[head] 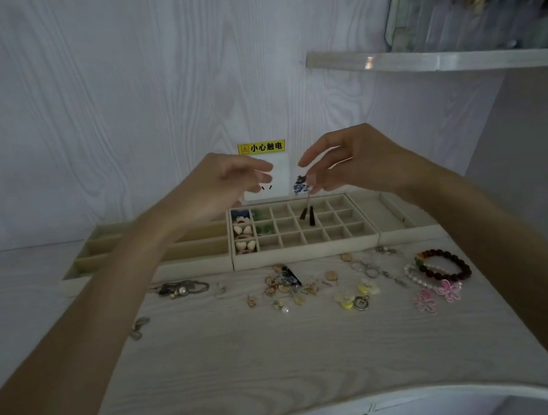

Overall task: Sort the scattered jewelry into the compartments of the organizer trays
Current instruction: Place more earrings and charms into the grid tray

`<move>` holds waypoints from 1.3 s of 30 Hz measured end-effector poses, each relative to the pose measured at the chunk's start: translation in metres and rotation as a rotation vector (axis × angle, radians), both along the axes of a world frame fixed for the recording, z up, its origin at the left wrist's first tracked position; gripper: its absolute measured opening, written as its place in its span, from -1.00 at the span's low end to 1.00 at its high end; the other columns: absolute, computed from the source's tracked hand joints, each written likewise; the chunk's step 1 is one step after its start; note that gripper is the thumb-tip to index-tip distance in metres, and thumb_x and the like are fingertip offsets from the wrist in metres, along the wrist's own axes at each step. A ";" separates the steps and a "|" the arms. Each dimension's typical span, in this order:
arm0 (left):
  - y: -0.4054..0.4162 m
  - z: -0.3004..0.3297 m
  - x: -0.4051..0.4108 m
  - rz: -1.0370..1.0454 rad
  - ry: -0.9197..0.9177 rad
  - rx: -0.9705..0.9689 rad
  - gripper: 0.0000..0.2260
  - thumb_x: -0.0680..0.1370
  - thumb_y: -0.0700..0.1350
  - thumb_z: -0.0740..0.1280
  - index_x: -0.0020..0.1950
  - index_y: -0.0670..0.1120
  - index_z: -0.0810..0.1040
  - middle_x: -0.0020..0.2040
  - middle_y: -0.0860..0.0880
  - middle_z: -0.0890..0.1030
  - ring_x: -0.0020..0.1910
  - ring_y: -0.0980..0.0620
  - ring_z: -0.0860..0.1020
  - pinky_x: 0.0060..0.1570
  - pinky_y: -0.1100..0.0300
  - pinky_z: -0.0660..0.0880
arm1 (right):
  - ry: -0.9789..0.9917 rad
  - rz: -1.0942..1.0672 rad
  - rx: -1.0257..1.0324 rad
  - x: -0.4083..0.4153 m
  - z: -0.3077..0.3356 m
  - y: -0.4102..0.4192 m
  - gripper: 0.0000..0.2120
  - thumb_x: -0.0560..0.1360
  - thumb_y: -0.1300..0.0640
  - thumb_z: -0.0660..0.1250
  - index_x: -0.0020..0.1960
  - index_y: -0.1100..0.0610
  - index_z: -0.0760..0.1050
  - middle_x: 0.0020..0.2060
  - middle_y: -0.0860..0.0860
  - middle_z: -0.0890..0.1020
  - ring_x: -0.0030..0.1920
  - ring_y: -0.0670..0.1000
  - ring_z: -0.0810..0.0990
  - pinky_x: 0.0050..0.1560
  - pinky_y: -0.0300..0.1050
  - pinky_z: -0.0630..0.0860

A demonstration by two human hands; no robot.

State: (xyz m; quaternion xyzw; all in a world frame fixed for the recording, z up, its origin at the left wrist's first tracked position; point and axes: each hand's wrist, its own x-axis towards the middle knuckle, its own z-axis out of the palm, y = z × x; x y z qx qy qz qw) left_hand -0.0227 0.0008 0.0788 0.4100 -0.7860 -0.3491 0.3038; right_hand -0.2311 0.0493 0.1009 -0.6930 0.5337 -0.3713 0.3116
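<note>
So your right hand (339, 161) pinches a blue-and-white tassel earring (302, 188) above the grid tray (305, 250), your left hand (228, 182) hangs loose and empty, only the tray's left compartments are filled, and most jewelry (289, 286) still litters the tabletop's (284, 361) far half.

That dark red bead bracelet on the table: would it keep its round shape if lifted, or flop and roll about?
The dark red bead bracelet looks like separate round beads strung together, so it would probably sag when lifted. Lying flat as a loop, it seems unlikely to roll, though pushing might drag the pearl bracelet touching it.
</note>
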 end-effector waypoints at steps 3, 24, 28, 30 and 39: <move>-0.002 0.002 -0.007 -0.023 0.006 0.030 -0.77 0.58 -0.13 0.26 0.21 0.05 0.54 0.06 0.09 0.61 0.02 0.25 0.55 -0.16 0.37 0.48 | -0.051 -0.026 0.015 0.013 -0.004 -0.006 -0.74 0.36 0.35 0.47 0.02 0.24 0.56 -0.24 0.12 0.69 -0.27 -0.08 0.66 -0.20 -0.32 0.58; -0.007 -0.008 -0.016 -0.017 0.074 -0.170 -0.85 0.51 -0.21 0.36 0.01 -0.01 0.62 -0.08 0.16 0.62 -0.12 0.41 0.55 -0.15 0.52 0.46 | -0.488 -0.038 0.307 0.039 -0.062 -0.036 -0.50 0.62 -0.14 -0.04 0.22 0.15 0.51 0.05 0.13 0.65 0.07 0.11 0.63 0.26 0.04 0.44; -0.016 -0.014 -0.011 0.028 0.060 -0.182 -0.86 0.52 -0.18 0.36 0.03 0.00 0.62 -0.11 0.20 0.60 -0.16 0.44 0.54 -0.07 0.56 0.39 | -0.471 0.096 0.405 0.031 -0.064 -0.033 -0.60 0.62 -0.08 0.04 0.12 0.13 0.55 -0.13 0.04 0.67 -0.04 0.04 0.64 0.20 -0.01 0.48; -0.021 -0.020 -0.009 0.039 0.066 -0.160 -0.85 0.52 -0.18 0.36 0.06 -0.03 0.62 -0.10 0.17 0.61 -0.18 0.42 0.55 -0.08 0.57 0.41 | -0.447 0.134 0.461 0.025 -0.063 -0.034 -0.67 0.60 -0.01 0.14 0.19 0.14 0.54 -0.15 -0.01 0.64 -0.10 -0.02 0.61 0.12 -0.08 0.49; -0.034 -0.046 -0.007 0.070 -0.023 -0.123 -0.82 0.52 -0.13 0.36 0.10 -0.04 0.64 0.00 0.06 0.66 -0.08 0.17 0.61 0.10 0.18 0.52 | -0.255 0.137 0.452 0.007 -0.068 -0.037 -0.78 0.53 0.14 0.30 0.14 0.09 0.60 -0.21 -0.05 0.64 -0.22 -0.15 0.59 -0.06 -0.29 0.54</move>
